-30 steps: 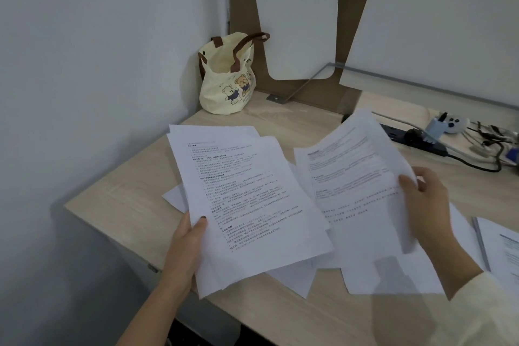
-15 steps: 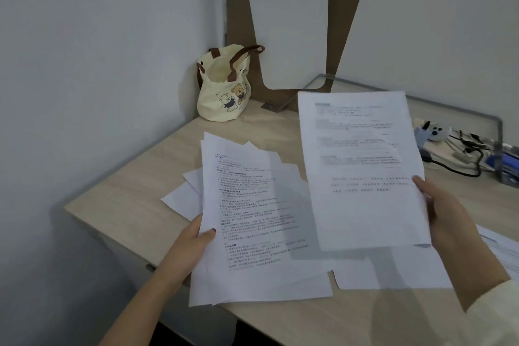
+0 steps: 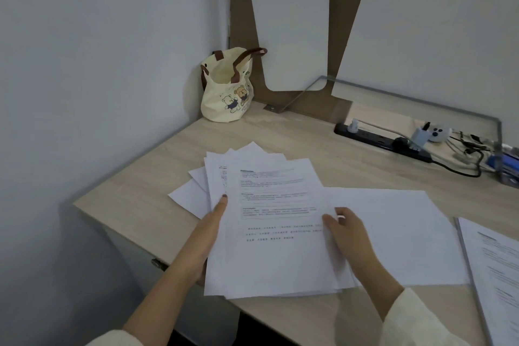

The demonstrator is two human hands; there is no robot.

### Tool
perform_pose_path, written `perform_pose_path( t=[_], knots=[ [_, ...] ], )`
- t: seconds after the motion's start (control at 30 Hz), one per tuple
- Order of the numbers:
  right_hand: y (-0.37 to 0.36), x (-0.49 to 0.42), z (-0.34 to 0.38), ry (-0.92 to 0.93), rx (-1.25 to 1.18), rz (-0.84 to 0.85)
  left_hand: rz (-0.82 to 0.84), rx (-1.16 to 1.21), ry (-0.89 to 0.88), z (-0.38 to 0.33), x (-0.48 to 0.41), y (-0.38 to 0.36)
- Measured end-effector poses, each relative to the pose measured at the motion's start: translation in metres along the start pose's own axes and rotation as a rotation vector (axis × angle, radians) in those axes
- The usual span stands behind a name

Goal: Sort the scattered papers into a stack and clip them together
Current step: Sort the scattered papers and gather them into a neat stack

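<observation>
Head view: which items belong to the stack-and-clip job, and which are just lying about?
Job: fanned paper stack, gripped by left hand, right hand at its right edge; blank sheet beside it; printed pages at far right. No clip visible.
Lying about: bear tote bag, power strip, white controller, cables.

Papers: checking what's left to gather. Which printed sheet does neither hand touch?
The far-right sheet, lying apart; the rest are in the stack that left hand and right hand hold.
</observation>
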State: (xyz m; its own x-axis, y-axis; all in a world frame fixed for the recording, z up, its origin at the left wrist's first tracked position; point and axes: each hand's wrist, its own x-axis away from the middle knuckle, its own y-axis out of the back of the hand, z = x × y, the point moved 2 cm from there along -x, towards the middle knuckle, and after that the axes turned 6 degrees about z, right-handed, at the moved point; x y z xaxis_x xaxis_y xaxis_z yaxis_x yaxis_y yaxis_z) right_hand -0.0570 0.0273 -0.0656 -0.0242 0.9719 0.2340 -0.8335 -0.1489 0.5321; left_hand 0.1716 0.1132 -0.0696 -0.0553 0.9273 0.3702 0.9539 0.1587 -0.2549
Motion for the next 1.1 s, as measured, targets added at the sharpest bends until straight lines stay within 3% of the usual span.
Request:
perform_pose_path(
  t=[0.17,0.27,0.37,0.53,0.77,1.1],
  knots=[
    [-0.017,0.006,0.005,0.051,0.104,0.165,-0.046,-0.241,-0.132,0.004,-0.001,0.003],
    [-0.014,0.007,0.007,0.076,0.077,0.145,-0.134,-0.268,-0.186,0.001,0.004,0.003],
    [-0.001,0.007,0.014,0.054,-0.121,0.139,-0.130,-0.252,-0.296,-0.011,0.013,-0.001],
    [0.022,0.012,0.036,0.065,-0.495,0.294,-0.066,-0.179,-0.442,-0.037,0.023,-0.013],
    [0.062,0.034,0.069,0.413,-0.572,0.206,-0.056,-0.163,-0.628,-0.072,0.016,-0.023],
    [0.061,0.042,0.058,0.410,-0.569,0.127,-0.032,-0.152,-0.684,-0.070,0.012,-0.044]
  ],
)
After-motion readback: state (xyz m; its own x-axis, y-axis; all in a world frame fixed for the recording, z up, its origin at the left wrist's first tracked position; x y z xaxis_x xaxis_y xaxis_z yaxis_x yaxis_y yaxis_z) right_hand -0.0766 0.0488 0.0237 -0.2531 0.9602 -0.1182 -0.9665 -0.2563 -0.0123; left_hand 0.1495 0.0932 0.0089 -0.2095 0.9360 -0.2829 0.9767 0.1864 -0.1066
